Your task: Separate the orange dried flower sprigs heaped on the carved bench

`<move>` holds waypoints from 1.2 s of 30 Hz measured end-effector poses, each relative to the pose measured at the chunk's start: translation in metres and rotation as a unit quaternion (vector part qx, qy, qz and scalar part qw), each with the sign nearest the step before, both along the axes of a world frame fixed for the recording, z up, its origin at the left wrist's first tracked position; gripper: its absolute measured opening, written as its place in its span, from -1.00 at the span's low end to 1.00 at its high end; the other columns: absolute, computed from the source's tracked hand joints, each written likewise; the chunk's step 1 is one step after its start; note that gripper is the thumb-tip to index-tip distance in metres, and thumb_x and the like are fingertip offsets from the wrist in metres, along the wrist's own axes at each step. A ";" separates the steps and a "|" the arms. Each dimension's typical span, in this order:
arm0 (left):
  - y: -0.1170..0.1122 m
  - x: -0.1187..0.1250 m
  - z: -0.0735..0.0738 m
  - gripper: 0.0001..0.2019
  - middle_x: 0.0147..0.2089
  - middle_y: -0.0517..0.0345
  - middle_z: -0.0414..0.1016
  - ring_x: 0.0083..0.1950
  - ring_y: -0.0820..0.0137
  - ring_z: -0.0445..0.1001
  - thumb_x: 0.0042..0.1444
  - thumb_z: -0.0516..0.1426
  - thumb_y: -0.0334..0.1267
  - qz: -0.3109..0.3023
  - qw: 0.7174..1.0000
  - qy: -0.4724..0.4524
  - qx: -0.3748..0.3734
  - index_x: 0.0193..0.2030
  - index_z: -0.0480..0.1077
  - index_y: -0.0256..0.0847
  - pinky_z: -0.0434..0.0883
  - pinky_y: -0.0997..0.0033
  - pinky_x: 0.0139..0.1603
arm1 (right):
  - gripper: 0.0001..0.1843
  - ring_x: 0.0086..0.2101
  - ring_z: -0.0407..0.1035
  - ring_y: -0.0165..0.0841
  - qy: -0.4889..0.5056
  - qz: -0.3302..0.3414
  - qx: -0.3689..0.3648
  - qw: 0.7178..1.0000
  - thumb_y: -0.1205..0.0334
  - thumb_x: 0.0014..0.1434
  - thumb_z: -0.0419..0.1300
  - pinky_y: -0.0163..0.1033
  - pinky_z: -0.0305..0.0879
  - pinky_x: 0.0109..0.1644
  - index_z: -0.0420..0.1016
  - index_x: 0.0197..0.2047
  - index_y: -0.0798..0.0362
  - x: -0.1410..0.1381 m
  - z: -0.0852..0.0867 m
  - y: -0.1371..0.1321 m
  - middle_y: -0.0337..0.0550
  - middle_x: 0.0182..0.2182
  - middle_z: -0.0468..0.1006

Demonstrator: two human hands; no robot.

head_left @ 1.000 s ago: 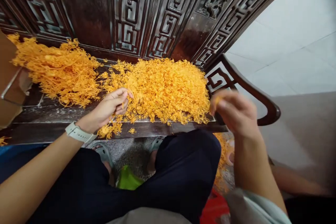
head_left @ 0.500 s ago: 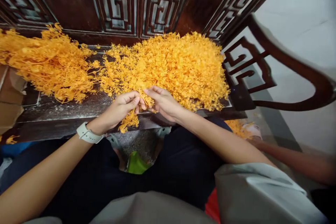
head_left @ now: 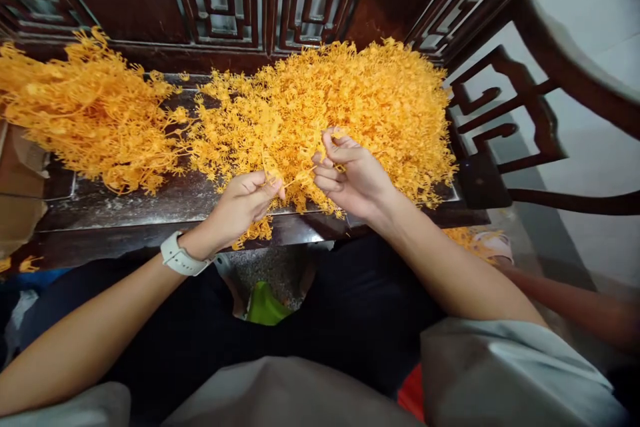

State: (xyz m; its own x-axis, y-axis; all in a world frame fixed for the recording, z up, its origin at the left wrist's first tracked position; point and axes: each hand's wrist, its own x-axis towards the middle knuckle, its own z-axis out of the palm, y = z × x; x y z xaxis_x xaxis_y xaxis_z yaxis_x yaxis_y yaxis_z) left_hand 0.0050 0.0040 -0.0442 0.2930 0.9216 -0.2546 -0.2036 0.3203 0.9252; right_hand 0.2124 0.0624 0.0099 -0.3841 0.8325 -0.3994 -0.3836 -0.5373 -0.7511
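My left hand [head_left: 243,205], with a pale watch at the wrist, is closed in a pinch on a yellow plastic flower sprig [head_left: 271,167]. A thin stem reaches from its fingertips toward my right hand [head_left: 359,177]. The right hand is curled, thumb and index finger pressed together over small yellow plastic bits that are partly hidden. Both hands are at the front edge of a large heap of small yellow plastic flower pieces [head_left: 370,100]. Below the left hand, more yellow pieces [head_left: 257,230] hang over the bench edge.
A second heap of longer yellow sprigs [head_left: 95,113] lies left on the dark wooden bench [head_left: 145,210]. Carved back panels and an armrest [head_left: 540,120] bound it. Cardboard [head_left: 20,193] stands at far left. Another person's arm [head_left: 575,297] is at right, near yellow pieces on the floor.
My hands were close together over the sprig. The right hand has moved up and to the right, away from the left, which has shifted slightly right.
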 end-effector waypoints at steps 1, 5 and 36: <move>-0.001 0.001 0.002 -0.65 -0.67 0.41 0.04 -0.65 0.59 -0.06 0.26 0.36 0.01 -0.002 1.000 -0.011 -0.009 -0.37 0.48 -0.20 -0.05 0.47 -0.60 | -0.68 -0.61 -0.25 -0.54 0.002 -0.004 -0.009 1.000 0.43 0.28 0.23 -0.41 -0.31 -0.58 0.13 -0.27 -0.05 0.000 0.005 0.001 -0.44 -0.58 0.14; -0.001 0.001 0.009 -0.64 -0.67 0.42 0.05 -0.65 0.61 -0.05 0.23 0.39 0.02 -0.007 0.999 -0.034 -0.023 -0.35 0.49 -0.22 -0.05 0.50 -0.60 | -0.65 -0.62 -0.23 -0.54 0.009 -0.031 -0.024 0.999 0.34 0.41 0.20 -0.39 -0.30 -0.58 0.09 -0.33 -0.04 0.000 0.018 0.002 -0.40 -0.58 0.12; 0.018 0.056 0.050 -0.59 -0.65 0.49 -0.03 -0.68 0.62 -0.12 0.24 0.39 0.02 0.003 0.999 0.038 0.002 -0.32 0.30 -0.16 0.00 0.61 -0.64 | -0.44 -0.65 -0.11 -0.56 0.019 -0.245 0.057 0.968 0.06 0.38 0.43 -0.45 -0.30 -0.61 0.09 -0.35 -0.04 0.029 0.036 0.092 -0.56 -0.64 -0.03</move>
State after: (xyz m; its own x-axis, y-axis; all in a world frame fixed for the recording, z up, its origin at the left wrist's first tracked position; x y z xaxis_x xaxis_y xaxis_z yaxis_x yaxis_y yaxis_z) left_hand 0.0608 0.0223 0.0055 0.2665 0.9243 -0.2731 -0.1342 0.3162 0.9392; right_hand 0.2418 0.1540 0.0456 0.0563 0.9563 -0.2869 -0.5999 -0.1973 -0.7753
